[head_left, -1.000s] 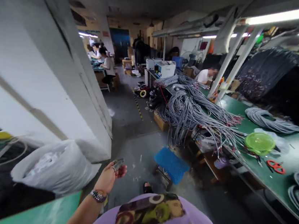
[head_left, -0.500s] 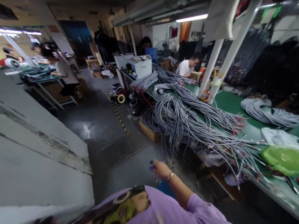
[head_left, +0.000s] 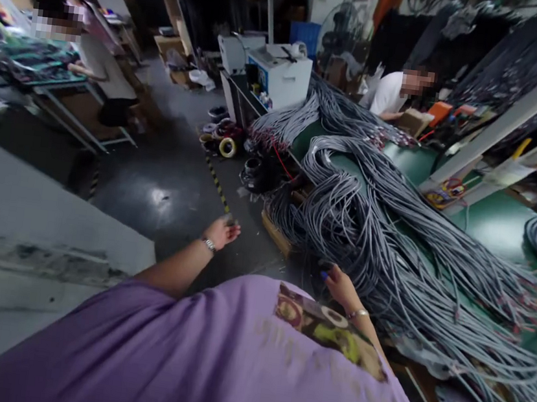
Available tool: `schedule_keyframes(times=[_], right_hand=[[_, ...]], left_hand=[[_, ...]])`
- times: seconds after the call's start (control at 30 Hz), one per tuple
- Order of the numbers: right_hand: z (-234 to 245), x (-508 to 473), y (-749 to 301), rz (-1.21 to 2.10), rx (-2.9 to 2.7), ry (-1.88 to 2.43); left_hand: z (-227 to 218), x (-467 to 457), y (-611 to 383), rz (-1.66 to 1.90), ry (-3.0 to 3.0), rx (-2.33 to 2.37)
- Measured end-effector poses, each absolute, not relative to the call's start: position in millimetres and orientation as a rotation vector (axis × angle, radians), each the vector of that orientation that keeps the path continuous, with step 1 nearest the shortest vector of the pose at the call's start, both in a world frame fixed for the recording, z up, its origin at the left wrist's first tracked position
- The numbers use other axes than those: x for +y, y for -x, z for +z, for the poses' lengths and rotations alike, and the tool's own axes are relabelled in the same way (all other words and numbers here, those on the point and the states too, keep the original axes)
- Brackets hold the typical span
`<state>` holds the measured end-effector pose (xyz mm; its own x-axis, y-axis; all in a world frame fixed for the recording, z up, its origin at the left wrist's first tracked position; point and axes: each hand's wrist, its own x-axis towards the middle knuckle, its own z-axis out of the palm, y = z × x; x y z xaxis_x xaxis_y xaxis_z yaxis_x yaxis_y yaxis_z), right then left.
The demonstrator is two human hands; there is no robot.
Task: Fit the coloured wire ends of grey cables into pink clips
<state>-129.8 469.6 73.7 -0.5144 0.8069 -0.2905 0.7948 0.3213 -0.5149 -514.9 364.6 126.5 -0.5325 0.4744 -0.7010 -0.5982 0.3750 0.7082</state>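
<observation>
Grey cables [head_left: 390, 242] heap over the green table [head_left: 489, 218] and spill off its edge. The right hand [head_left: 340, 287] is at that overhang, the left hand [head_left: 222, 232] left of it above the concrete floor [head_left: 163, 181]; whether either grips anything is unclear.

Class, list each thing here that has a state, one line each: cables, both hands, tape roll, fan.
grey cables, heaped on the green table, ends hanging over its edge
left hand, out over the floor, fingers curled, grip unclear
right hand, at the hanging grey cables, grip unclear
tape roll, lying on the floor
fan, upright, spinning or not unclear
</observation>
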Motion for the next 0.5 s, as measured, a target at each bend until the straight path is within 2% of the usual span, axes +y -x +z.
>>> schedule_keyframes(times=[0.23,0.5], right_hand=[[70,576,114,0.779,-2.043,1.805],[68,739,176,0.397,-1.932,1.658]], left_hand=[[119,576,478,1.228,-0.153,1.527],[103,660,492,1.149,-0.328,1.774]])
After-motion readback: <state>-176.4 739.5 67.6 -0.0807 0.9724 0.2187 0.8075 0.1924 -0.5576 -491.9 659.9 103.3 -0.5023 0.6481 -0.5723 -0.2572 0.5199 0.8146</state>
